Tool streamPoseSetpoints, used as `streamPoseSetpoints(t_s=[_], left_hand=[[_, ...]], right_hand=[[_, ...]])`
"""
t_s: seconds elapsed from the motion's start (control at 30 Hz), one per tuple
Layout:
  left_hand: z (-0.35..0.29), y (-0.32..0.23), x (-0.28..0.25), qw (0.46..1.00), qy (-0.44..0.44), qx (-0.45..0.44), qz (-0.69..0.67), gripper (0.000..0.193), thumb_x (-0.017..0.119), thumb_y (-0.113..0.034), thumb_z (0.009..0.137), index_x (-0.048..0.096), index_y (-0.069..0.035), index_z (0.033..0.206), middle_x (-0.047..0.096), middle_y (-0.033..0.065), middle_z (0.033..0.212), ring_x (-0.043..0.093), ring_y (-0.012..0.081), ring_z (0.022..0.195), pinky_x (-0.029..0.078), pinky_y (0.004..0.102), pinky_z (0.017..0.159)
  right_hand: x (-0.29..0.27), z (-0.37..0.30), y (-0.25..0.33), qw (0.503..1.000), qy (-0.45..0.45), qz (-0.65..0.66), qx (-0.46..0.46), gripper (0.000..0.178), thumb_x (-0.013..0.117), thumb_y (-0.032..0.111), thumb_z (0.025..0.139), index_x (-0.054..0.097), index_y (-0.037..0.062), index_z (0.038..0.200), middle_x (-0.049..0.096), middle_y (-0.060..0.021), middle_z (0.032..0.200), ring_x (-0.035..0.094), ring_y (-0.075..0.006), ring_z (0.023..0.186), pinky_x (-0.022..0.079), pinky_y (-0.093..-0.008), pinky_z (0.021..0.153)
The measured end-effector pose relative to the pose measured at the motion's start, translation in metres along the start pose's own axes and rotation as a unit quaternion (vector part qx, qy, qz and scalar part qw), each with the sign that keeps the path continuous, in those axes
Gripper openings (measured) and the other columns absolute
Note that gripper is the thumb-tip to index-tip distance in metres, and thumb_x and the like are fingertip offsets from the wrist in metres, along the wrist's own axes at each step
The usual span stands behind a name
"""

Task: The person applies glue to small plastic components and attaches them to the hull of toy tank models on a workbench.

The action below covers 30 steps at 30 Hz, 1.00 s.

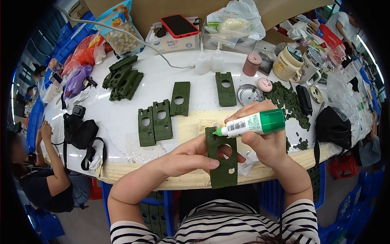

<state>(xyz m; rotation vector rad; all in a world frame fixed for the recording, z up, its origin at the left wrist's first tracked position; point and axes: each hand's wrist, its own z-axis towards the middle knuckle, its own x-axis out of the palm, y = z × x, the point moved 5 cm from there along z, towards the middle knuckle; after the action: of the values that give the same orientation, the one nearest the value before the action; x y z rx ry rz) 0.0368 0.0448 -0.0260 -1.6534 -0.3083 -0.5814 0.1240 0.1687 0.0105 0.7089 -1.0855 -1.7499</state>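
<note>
My left hand (194, 156) grips a dark green plastic model hull plate (221, 173) by its left edge, near the table's front. The plate has a large round hole and a smaller opening below it. My right hand (266, 140) is wrapped around a white and green glue bottle (254, 123), tipped sideways. Its green nozzle points left and meets the plate's upper end; whether glue is coming out cannot be made out. Similar green plates lie beyond: a pair (154, 122) at left, a single one (180, 99) behind them, another (226, 89) further right.
More green plates (123, 81) are stacked at back left. Small green parts (286, 101) lie heaped at right beside a round metal dish (250, 94). White squeeze bottles (202, 63), a red-cased phone (180, 26) and mugs (287, 64) stand behind. A black bag (333, 128) sits right; another person (44, 175) works left.
</note>
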Motion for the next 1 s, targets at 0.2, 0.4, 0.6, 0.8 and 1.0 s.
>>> streamPoseSetpoints(t_s=[0.2, 0.4, 0.6, 0.8, 1.0], left_hand=[[0.0003, -0.0012, 0.0018, 1.0, -0.004, -0.001, -0.011, 0.07, 0.058, -0.015, 0.079, 0.026, -0.003, 0.14, 0.051, 0.0278, 0.124, 0.047, 0.0359, 0.121, 0.038, 0.0442, 0.101], [0.0003, -0.0019, 0.0009, 1.0, -0.001, 0.004, -0.018, 0.071, 0.058, -0.015, 0.079, 0.025, -0.002, 0.141, 0.051, 0.0281, 0.123, 0.048, 0.0358, 0.121, 0.038, 0.0441, 0.1], [-0.0014, -0.0016, 0.0005, 1.0, -0.009, -0.005, -0.021, 0.066, 0.058, -0.014, 0.079, 0.029, -0.002, 0.138, 0.051, 0.0281, 0.123, 0.048, 0.0344, 0.12, 0.036, 0.043, 0.102], [-0.0031, -0.003, 0.0002, 1.0, -0.02, -0.018, -0.014, 0.063, 0.058, -0.012, 0.078, 0.033, -0.002, 0.136, 0.052, 0.0272, 0.123, 0.048, 0.0333, 0.12, 0.034, 0.0423, 0.103], [-0.0031, -0.003, 0.0016, 0.999, -0.032, -0.014, -0.024, 0.063, 0.058, -0.013, 0.078, 0.034, -0.002, 0.135, 0.052, 0.0251, 0.122, 0.048, 0.0338, 0.121, 0.034, 0.0423, 0.103]], right_hand=[[-0.0016, -0.0004, -0.0023, 1.0, -0.012, 0.007, -0.002, 0.042, 0.07, 0.034, 0.083, 0.048, 0.0025, 0.101, 0.062, -0.0145, 0.094, 0.063, -0.0234, 0.092, 0.053, -0.0341, 0.077], [-0.0018, 0.0006, -0.0014, 1.0, -0.008, 0.03, -0.004, 0.042, 0.071, 0.033, 0.083, 0.048, 0.0022, 0.101, 0.061, -0.0148, 0.094, 0.063, -0.0246, 0.093, 0.053, -0.0358, 0.079], [-0.0007, 0.0001, -0.0015, 1.0, 0.006, 0.013, -0.009, 0.045, 0.071, 0.036, 0.082, 0.048, 0.0019, 0.101, 0.061, -0.0151, 0.094, 0.063, -0.025, 0.094, 0.053, -0.0368, 0.08], [0.001, -0.0003, 0.0, 1.0, 0.008, 0.02, 0.005, 0.045, 0.071, 0.036, 0.082, 0.048, 0.002, 0.1, 0.061, -0.0155, 0.094, 0.062, -0.0255, 0.094, 0.052, -0.0365, 0.08], [0.0019, -0.001, 0.0005, 1.0, 0.005, 0.024, 0.016, 0.045, 0.071, 0.035, 0.082, 0.049, 0.0017, 0.101, 0.062, -0.0156, 0.094, 0.063, -0.0256, 0.094, 0.052, -0.0365, 0.08]])
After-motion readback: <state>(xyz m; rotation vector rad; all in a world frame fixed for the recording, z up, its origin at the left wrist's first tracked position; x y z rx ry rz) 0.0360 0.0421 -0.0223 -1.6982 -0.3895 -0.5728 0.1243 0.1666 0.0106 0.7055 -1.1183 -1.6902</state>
